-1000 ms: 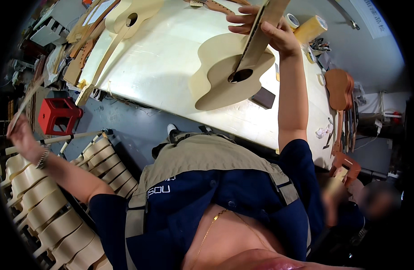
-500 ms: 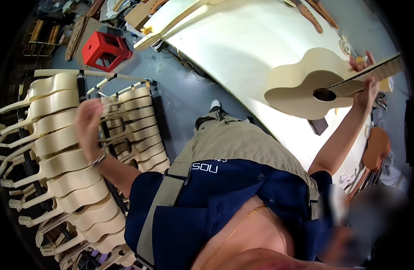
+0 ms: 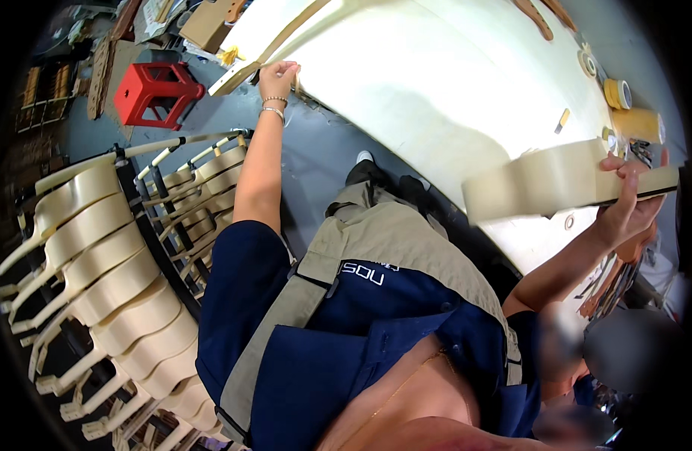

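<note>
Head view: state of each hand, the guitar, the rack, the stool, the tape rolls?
Left hand: closed on the edge of the table.
Right hand: gripping the neck of the guitar.
Guitar: unfinished, held edge-on in the air above the table.
Rack: filled with unfinished guitar bodies.
Stool: upright on the floor.
Tape rolls: lying on the table.

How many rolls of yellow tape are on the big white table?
2. One roll of tape lies near the far right edge of the table, and a bigger roll lies just below it. More may hide behind the guitar held up there.
</note>
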Motion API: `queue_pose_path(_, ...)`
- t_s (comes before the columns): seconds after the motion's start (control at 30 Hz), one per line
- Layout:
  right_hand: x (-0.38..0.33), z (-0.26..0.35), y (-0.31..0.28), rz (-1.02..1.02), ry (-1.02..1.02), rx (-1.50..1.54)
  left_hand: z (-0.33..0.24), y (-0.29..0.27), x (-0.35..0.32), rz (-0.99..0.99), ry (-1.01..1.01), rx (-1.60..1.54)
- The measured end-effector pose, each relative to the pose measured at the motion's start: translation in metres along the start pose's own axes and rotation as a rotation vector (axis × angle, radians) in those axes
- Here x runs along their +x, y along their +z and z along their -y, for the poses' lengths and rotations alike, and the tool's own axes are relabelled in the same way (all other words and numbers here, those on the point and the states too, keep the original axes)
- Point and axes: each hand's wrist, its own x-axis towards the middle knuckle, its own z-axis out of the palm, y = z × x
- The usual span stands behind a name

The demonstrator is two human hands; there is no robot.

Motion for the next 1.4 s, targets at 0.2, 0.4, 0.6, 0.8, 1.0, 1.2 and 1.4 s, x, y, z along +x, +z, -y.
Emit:
queue_pose_path(0.2,0.001,-0.011,0.029,0.4,0.632,0.468,-0.012,0.024,-0.004,-0.566,-0.403,-0.141)
queue_pose_path(0.4,-0.086,-0.111,0.057,0.695,1.174,0.537,-0.07,0.089,-0.065,-0.62,0.032,-0.016)
queue_pose_path(0.6,-0.099,-0.17,0.086,0.842,1.33,0.773,-0.177,0.204,-0.15,0.484,-0.403,-0.715)
queue_pose_path(0.8,-0.107,-0.19,0.081,0.709,1.062,0.412,-0.21,0.283,-0.179,0.798,-0.601,-0.657)
queue_pose_path(1.0,-0.061,-0.337,-0.007,0.377,0.868,-0.826,-0.222,0.298,-0.193,0.767,-0.608,-0.778)
queue_pose_path(1.2,-0.041,-0.365,-0.012,0.501,0.983,-0.762,-0.213,0.3,-0.197,0.733,-0.546,-0.835)
queue_pose_path(1.4,-0.053,-0.392,-0.034,0.433,1.179,-0.176,-0.212,0.303,-0.198,0.755,-0.529,-0.805)
